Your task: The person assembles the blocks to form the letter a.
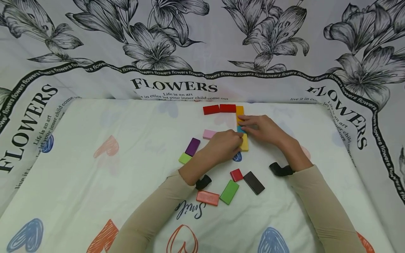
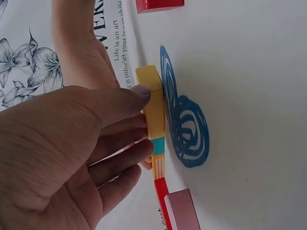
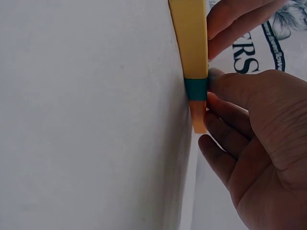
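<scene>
In the head view, my left hand pinches a yellow block, its thumb against the near part and its fingers along the side. The yellow block lies in a row with a teal block and an orange block. From the right, my right hand touches this row: the thumb rests at the teal block and the straight fingers reach the orange one. Two red blocks lie end to end at the row's far end. A pink block lies just beyond my left hand.
Purple and lime green blocks lie left of my left wrist. Nearer are a small red block, a black block, a green block and a salmon block. All rest on a printed cloth.
</scene>
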`<state>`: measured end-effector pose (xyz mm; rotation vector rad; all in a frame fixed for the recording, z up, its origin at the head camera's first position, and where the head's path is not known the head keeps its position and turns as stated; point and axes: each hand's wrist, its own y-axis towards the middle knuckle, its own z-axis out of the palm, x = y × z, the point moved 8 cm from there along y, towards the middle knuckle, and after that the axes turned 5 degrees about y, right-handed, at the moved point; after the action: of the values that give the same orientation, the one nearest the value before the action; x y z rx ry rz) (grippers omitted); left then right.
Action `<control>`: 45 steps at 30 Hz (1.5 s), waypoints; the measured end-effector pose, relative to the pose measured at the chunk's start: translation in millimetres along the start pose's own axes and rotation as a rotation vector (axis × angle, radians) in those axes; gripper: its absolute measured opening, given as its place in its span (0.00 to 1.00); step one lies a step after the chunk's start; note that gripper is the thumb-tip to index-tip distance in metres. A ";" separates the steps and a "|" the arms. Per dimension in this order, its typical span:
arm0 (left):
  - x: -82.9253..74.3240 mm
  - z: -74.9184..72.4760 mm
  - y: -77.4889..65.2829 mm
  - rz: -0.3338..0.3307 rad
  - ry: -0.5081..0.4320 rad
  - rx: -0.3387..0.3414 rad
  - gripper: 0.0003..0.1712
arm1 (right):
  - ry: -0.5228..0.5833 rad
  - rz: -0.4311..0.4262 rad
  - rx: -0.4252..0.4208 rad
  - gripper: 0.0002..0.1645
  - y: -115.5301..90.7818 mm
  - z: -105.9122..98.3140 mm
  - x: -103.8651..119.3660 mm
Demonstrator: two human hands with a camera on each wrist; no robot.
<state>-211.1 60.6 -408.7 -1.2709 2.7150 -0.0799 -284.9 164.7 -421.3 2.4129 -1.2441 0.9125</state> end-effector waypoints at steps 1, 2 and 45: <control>-0.3 -0.2 0.1 -0.003 -0.001 0.001 0.18 | 0.002 0.001 -0.001 0.22 0.1 0.4 -1.1; -0.8 -0.6 -0.1 -0.005 -0.001 0.001 0.17 | 0.006 0.001 0.000 0.22 0.0 0.7 -1.5; 85.4 -20.9 -59.5 -0.259 -0.195 0.003 0.31 | -0.033 0.012 0.020 0.23 1.0 0.8 2.2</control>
<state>-223.0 -43.3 -390.7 -1.5350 2.3767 0.0122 -284.5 162.3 -420.6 2.4478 -1.2675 0.8964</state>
